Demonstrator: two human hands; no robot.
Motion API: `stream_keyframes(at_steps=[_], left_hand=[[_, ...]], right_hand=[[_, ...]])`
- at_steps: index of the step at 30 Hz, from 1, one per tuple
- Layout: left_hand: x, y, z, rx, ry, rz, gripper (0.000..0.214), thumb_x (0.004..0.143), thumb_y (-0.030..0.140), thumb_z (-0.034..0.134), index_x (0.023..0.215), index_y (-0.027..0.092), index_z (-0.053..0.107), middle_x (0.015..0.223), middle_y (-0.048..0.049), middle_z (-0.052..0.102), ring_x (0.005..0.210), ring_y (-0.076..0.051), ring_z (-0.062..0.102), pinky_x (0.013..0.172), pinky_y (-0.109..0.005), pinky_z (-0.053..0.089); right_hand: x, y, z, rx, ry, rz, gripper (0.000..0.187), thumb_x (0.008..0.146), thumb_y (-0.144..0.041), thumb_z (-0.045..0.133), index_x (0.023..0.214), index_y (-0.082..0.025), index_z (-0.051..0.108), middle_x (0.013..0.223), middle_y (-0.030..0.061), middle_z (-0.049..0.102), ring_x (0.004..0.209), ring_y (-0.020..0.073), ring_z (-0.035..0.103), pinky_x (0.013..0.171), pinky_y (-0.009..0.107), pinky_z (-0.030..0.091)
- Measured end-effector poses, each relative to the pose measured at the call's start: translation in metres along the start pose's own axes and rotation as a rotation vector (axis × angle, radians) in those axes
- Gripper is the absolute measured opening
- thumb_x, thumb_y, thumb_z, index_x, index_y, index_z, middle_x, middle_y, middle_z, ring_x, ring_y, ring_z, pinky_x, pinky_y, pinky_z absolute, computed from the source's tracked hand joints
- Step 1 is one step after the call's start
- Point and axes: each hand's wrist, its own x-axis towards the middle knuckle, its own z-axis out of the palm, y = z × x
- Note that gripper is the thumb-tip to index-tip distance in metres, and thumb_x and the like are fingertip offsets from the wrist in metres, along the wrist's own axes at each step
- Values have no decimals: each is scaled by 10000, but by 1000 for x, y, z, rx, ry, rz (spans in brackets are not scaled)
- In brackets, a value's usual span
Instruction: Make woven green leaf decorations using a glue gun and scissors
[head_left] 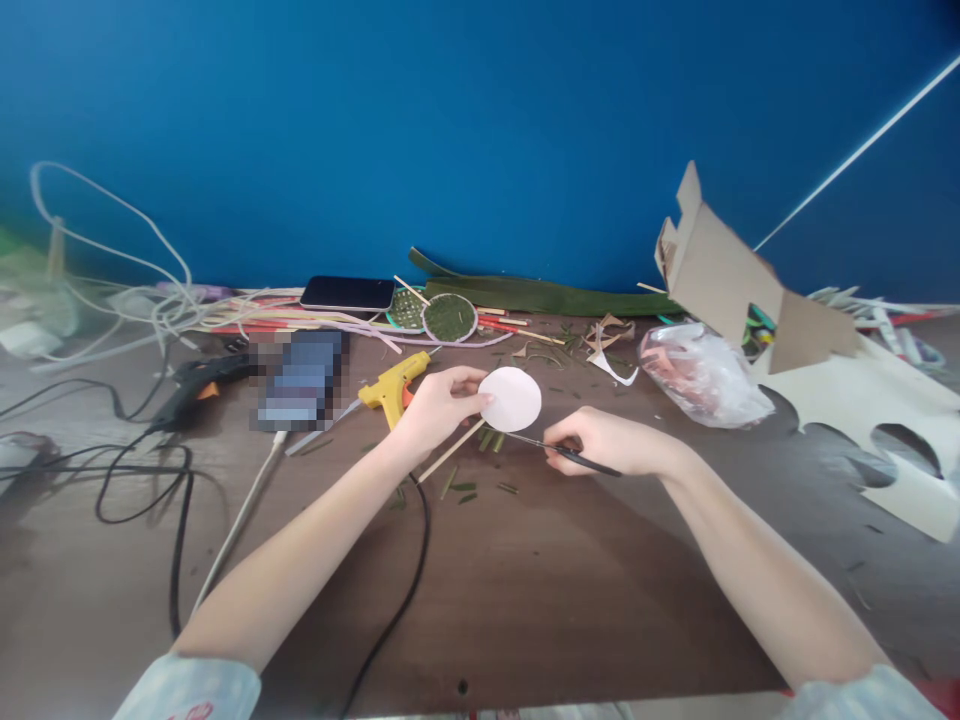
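My left hand (444,408) is closed on the edge of a round white paper disc (511,399), thumb on its face. A thin wooden stick (452,450) sticks out below the disc toward the lower left; how they are joined is hidden. In my right hand (592,440) is a pair of scissors (589,461) with dark handles, the blades pointing left at the disc's lower edge. Short strips of green leaf (491,438) lie beneath the disc. Just behind my left hand rests a yellow glue gun (394,390).
Behind are a green woven disc (450,318), long green leaves (540,296) and a black phone (347,293). Another phone (304,380) and tangled cables (180,480) lie left. To the right stand a plastic bag (701,375), an open cardboard box (727,265) and cut white card (847,400).
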Motion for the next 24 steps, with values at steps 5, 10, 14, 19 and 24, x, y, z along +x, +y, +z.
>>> stream_keyframes(at_steps=[5,10,14,19,24], left_hand=[[0,1,0,11,-4,14,258,677,189,650,931,147,636,867,-42,687,791,-149,623,673,-252,508],[1,0,0,18,-1,21,262,674,184,656,932,144,635,875,-44,687,795,-148,626,730,-274,508],[2,-3,0,3,6,32,279,659,192,667,931,136,635,867,-49,687,808,-158,627,772,-295,498],[2,-2,-2,-3,-8,15,269,661,188,651,926,146,622,807,-29,664,733,-135,607,648,-241,481],[3,-1,-10,-101,113,34,445,645,174,634,1072,217,517,596,66,528,572,-98,537,478,-176,384]], right_hand=[[0,0,-1,-15,-13,-5,135,701,-264,476,613,-173,523,561,-32,456,519,82,344,511,227,265],[0,1,0,-32,-19,-11,156,713,-278,484,590,-182,486,550,-46,421,519,79,319,507,221,265],[1,-2,0,-48,-23,29,203,739,-343,496,611,-186,507,559,-41,431,516,81,333,501,225,269],[-2,-8,-7,-64,-67,98,293,724,-479,549,670,-191,565,593,-28,488,510,85,386,488,226,284],[-12,-5,-19,10,-126,140,270,746,-461,555,749,-193,587,602,-33,518,462,67,399,464,212,294]])
